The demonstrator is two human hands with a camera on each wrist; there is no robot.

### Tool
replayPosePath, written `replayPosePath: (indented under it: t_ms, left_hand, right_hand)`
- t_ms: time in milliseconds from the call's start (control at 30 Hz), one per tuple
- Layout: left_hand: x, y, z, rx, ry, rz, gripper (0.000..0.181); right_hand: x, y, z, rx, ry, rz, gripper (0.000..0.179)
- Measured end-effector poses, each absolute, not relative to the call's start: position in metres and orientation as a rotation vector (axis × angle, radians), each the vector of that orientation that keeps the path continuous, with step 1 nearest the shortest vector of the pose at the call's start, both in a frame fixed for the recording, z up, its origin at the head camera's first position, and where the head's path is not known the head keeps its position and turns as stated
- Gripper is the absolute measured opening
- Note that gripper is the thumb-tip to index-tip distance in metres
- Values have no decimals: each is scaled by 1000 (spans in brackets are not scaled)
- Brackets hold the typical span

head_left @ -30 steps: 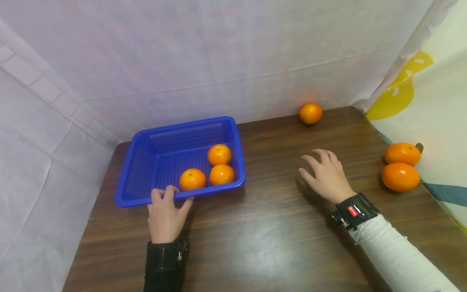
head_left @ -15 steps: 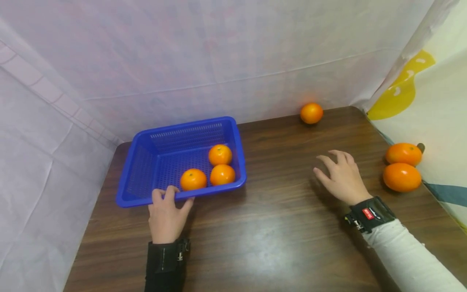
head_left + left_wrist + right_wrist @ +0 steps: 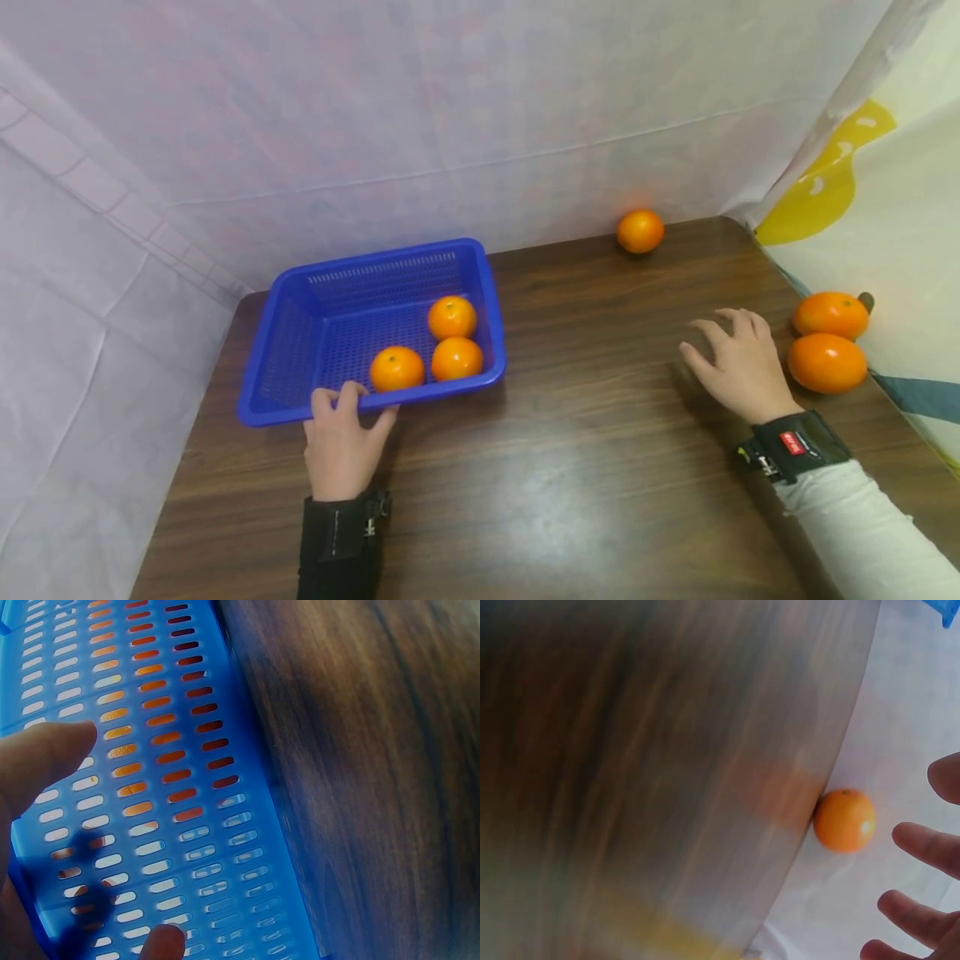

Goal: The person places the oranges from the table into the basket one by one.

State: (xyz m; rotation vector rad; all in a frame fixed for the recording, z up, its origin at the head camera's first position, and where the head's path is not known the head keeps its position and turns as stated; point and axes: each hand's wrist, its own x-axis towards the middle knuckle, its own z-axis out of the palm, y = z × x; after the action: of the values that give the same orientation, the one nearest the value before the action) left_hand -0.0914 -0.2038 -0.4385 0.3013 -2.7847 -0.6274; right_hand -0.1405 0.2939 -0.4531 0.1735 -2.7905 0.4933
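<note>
A blue perforated basket stands on the left of the table with three oranges inside. My left hand grips its near rim, fingers over the top and thumb outside. In the left wrist view the thumb lies against the slotted basket wall, orange fruit showing through the slots. Over the table at right, my right hand is held with fingers spread and loosely bent, holding nothing. Just right of it sit two oranges, a nearer one and a farther one.
Another orange sits at the table's back edge, against the pale curtain. On the right hangs a patterned cloth beside the two oranges. The brown wooden table runs between the basket and my right hand.
My right hand has moved steadily rightward, closer to the two oranges at the right edge. The left hand, the basket and the oranges have stayed where they were.
</note>
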Motion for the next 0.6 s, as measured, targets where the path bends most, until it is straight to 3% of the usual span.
replayPosePath:
  t_ms: [600]
  left_hand:
    - [-93, -204, -442, 306, -2760, -630, 45]
  right_hand:
    - [-131, 335, -452, -64, -2865, 495, 45]
